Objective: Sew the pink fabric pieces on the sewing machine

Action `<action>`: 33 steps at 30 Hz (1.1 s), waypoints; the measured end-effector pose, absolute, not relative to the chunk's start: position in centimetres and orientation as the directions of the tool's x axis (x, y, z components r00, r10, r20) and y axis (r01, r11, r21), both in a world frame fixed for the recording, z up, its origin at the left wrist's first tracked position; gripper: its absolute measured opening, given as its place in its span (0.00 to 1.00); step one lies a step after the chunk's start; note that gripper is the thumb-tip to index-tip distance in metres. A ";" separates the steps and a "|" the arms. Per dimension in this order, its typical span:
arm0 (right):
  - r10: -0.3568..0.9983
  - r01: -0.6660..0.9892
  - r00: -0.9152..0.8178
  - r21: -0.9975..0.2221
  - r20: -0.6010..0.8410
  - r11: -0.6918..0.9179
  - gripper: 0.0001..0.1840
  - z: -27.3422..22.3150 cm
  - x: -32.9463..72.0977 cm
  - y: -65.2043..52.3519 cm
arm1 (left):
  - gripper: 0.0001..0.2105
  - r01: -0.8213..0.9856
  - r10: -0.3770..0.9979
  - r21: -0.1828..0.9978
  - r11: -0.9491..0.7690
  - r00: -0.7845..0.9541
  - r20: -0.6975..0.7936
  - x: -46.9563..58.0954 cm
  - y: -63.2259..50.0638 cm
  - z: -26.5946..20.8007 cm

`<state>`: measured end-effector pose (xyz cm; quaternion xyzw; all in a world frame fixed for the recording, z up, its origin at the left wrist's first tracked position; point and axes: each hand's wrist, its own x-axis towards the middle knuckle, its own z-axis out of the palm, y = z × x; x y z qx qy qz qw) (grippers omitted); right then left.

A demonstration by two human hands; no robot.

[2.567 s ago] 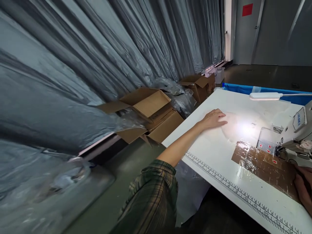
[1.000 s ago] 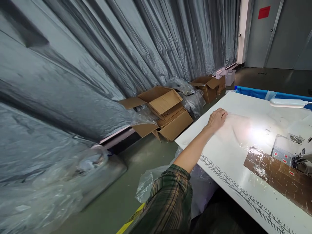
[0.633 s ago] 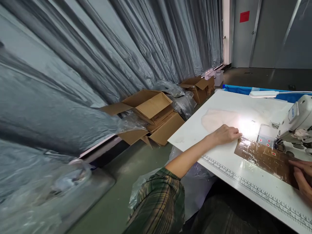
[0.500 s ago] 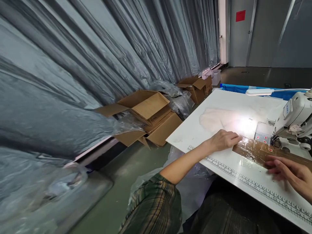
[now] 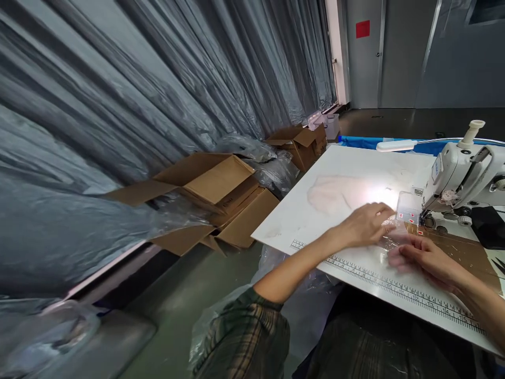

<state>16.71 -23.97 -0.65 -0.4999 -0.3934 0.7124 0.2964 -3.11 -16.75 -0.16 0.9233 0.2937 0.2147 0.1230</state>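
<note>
Left hand: a bare left hand [image 5: 369, 225], fingers curled and drawn nearly together, thumb and fingertips pinching the edge of a thin, clear, glossy sheet [image 5: 393, 235].
Right hand: a bare right hand [image 5: 428, 259], fingers half bent and partly blurred, at the sheet's opposite edge; whether it gripped could not be told.
Clear sheet: lay between the two hands, by the left end of the brown board, in front of the sewing machine; its full outline was hard to make out.
Brown board: a flat brown panel with a shiny surface [image 5: 463, 250], on the tabletop, partly behind the right hand.
Sewing machine: a white machine head with metal fittings [image 5: 445, 176], upright at the right, beside a pale, round-cornered plate [image 5: 409, 201] with small red-marked stickers.
Pale piece: a flat, sheer, pinkish piece [image 5: 329, 193], spread beyond the left hand; material uncertain.
Tabletop: a white, smooth-faced tabletop [image 5: 282, 223], with a black-printed measuring scale [image 5: 374, 282] along its near edge.
Right end: a black, flat object [image 5: 488, 227] near the machine.
Lamp: a slim white lamp head [image 5: 396, 146], above the far edge.
Cartons: open brown cardboard boxes [image 5: 221, 179], on the floor left of the tabletop, before a grey, pleated curtain [image 5: 177, 68].
</note>
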 end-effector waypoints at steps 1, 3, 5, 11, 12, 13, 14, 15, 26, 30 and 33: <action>0.808 -0.008 -0.324 -0.853 -0.491 -0.522 0.21 -0.5 17.1 -24.2 | 0.15 0.557 0.638 0.317 -0.768 0.713 0.291 -2.8 -15.2 0.0; 0.802 0.059 -0.343 -0.863 -0.490 -0.502 0.25 -0.1 18.2 -24.6 | 0.14 0.673 0.707 0.220 -0.706 0.687 0.168 -2.0 -12.1 0.1; 0.781 0.140 -0.408 -0.877 -0.474 -0.459 0.29 0.2 19.5 -25.1 | 0.13 0.725 0.739 0.153 -0.672 0.671 0.066 -0.8 -9.3 0.2; 0.664 0.381 -0.536 -0.851 -0.522 -0.361 0.33 0.8 25.1 -26.2 | 0.14 0.713 0.726 0.171 -0.680 0.687 0.026 2.0 -4.8 0.6; 0.675 0.402 -0.514 -0.844 -0.529 -0.355 0.33 0.9 25.9 -26.2 | 0.15 0.703 0.719 0.188 -0.686 0.694 0.027 2.3 -4.8 0.7; 0.690 0.414 -0.491 -0.839 -0.532 -0.352 0.34 1.0 26.6 -26.2 | 0.16 0.693 0.712 0.208 -0.691 0.702 0.026 2.5 -5.1 0.8; 0.705 0.419 -0.468 -0.837 -0.532 -0.353 0.35 1.0 27.0 -26.2 | 0.17 0.680 0.702 0.229 -0.697 0.712 0.021 2.7 -5.7 0.9; 0.715 0.421 -0.453 -0.835 -0.532 -0.355 0.35 1.1 27.2 -26.1 | 0.17 0.664 0.687 0.252 -0.704 0.726 0.007 2.9 -6.6 1.0; 0.581 0.377 -0.619 -0.849 -0.528 -0.370 0.28 3.0 23.7 -25.2 | 0.21 -0.025 0.200 0.809 -0.588 0.964 0.175 1.1 -16.8 0.7; 0.542 0.365 -0.644 -0.840 -0.539 -0.402 0.28 2.8 24.5 -24.5 | 0.08 -0.005 0.305 0.933 -0.360 0.944 0.123 -0.4 -16.4 0.1; 0.678 0.384 -0.490 -0.834 -0.548 -0.396 0.29 1.9 24.6 -23.5 | 0.10 0.069 0.593 0.972 -0.224 0.802 0.080 -0.7 -16.1 -1.0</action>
